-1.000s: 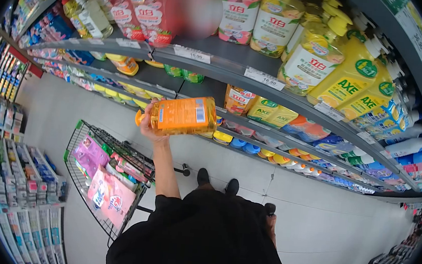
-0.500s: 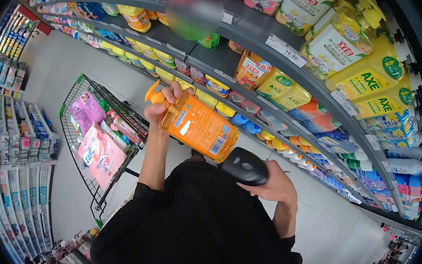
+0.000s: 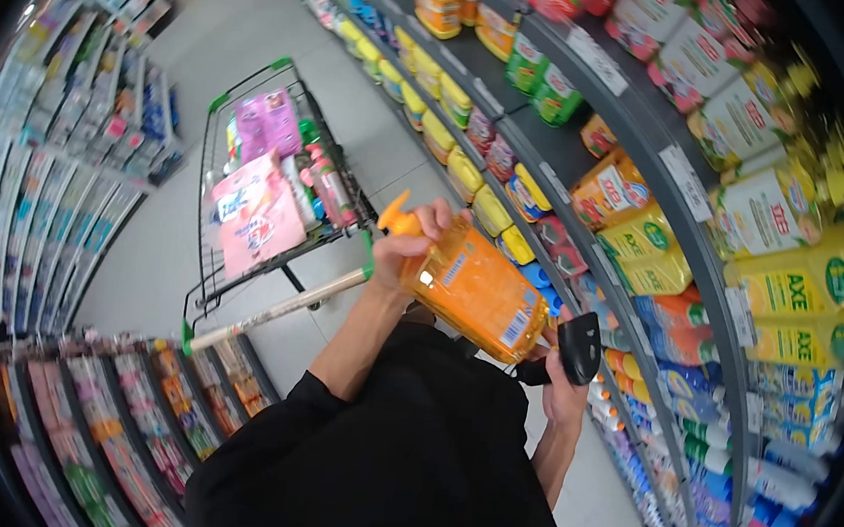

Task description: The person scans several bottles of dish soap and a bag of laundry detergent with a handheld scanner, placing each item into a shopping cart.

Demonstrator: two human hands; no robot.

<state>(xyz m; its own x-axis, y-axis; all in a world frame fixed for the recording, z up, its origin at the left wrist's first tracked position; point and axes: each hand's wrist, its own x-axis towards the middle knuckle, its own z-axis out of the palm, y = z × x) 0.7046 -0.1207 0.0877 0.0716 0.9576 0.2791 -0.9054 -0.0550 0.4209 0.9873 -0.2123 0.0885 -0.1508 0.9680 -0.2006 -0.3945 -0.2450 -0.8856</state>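
Observation:
My left hand (image 3: 412, 245) is wrapped round the neck of an orange pump bottle (image 3: 480, 287), just below its orange pump head. The bottle lies tilted in front of my chest, its barcode label facing up. My right hand (image 3: 565, 388) grips a black handheld scanner (image 3: 578, 347) beside the bottle's base. Some of its fingers are hidden behind the scanner and the bottle. Ahead on the left is a wire shopping cart (image 3: 208, 160) holding a pink pack (image 3: 258, 214), a purple pack (image 3: 269, 122) and several other items.
On the right a long shelf (image 3: 688, 202) carries rows of bottles, with yellow ones (image 3: 803, 292) nearest. Another shelf (image 3: 131, 88) stands at the far left, and racks of packs (image 3: 126, 428) at the lower left. The cart's handle (image 3: 277, 309) lies close to my left forearm.
The view has turned, so the cart appears farther right. The scanner has been swung upright and no longer covers the bottle's end. My left hand still holds the bottle, now lower and farther right in view.

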